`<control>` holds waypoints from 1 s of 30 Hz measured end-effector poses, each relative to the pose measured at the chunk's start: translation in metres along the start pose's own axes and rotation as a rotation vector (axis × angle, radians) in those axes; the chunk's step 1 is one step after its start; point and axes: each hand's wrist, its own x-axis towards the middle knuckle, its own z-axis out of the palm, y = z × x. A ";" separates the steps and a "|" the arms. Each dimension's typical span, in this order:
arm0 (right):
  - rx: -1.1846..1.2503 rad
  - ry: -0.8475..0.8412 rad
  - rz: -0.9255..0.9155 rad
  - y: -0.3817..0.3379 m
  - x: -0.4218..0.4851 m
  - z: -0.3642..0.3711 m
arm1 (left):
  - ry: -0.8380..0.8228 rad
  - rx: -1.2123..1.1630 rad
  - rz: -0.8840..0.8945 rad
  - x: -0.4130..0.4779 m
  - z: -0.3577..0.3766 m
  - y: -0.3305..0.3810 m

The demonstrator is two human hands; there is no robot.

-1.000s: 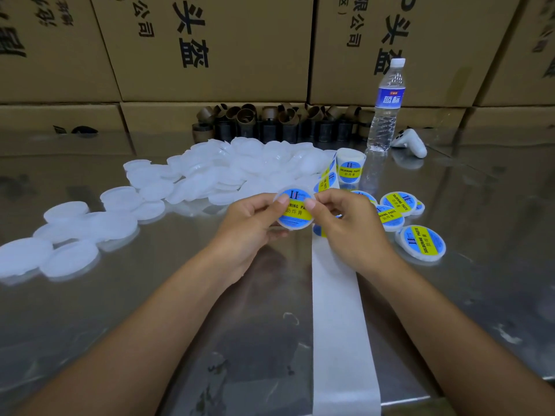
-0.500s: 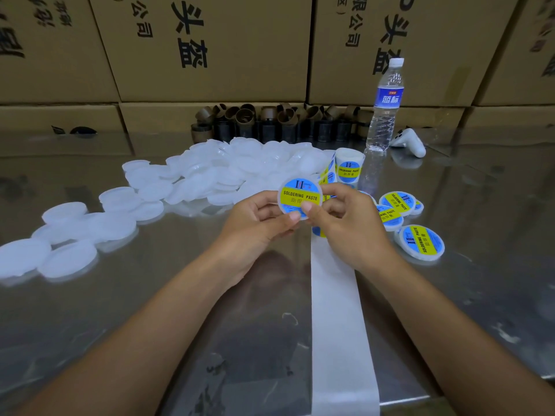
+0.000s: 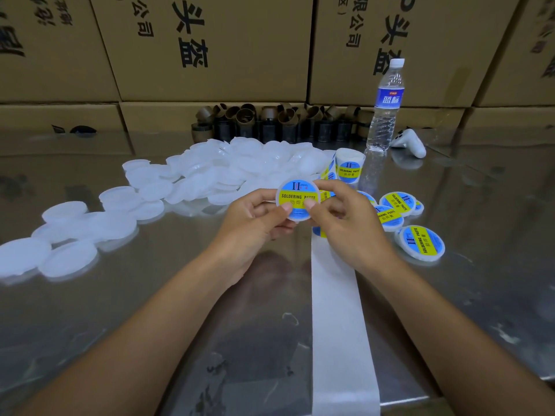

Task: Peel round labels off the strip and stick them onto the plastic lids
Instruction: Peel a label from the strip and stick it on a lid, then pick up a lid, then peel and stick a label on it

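Both hands hold one white plastic lid [image 3: 298,194] upright above the table, its blue and yellow round label facing me. My left hand [image 3: 255,223] grips its left edge, thumb on the lower face. My right hand [image 3: 345,220] pinches its right side, thumb pressed on the label. The white backing strip [image 3: 339,325] runs from under my right hand toward me. The label roll [image 3: 348,169] stands behind the hands. Three labelled lids [image 3: 422,243] lie to the right. A heap of plain white lids [image 3: 228,172] spreads across the left.
The table is shiny metal [image 3: 150,325]. A water bottle [image 3: 386,106] and a white controller [image 3: 410,142] stand at the back right. Empty cardboard roll cores [image 3: 270,121] line the back, in front of stacked cartons [image 3: 210,46].
The lid has been tipped up and raised slightly, so its label now faces me squarely. Both thumbs have shifted onto the lower part of the label.
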 end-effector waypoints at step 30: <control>-0.145 0.761 0.429 0.037 0.022 -0.043 | 0.278 0.167 0.045 0.008 -0.016 0.000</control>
